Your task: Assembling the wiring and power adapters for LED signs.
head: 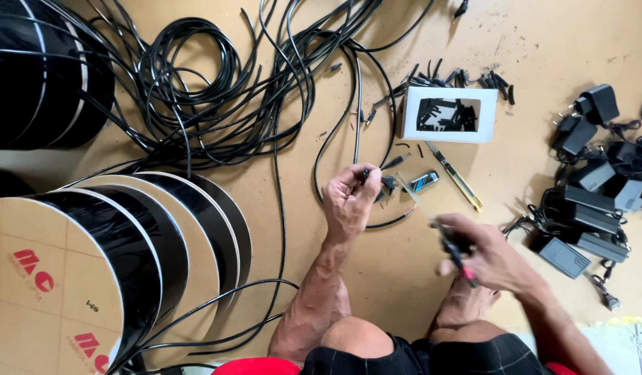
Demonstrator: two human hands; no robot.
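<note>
My left hand (348, 201) pinches the end of a thin black cable (353, 104) that runs up across the floor toward a tangle of cable. A small black plug piece (388, 185) sits just right of its fingertips. My right hand (491, 260) is closed around a small hand tool (454, 253) with a dark body and a pink-red tip; the hand is blurred. Both hands hover over the tan floor above my knees.
Large cable spools (92, 278) stand at the left, loose black cable coils (196, 83) behind. A white box (449, 135) of small black pieces, a yellow utility knife (456, 177), a lighter (425, 182) and several black power adapters (592, 201) lie to the right.
</note>
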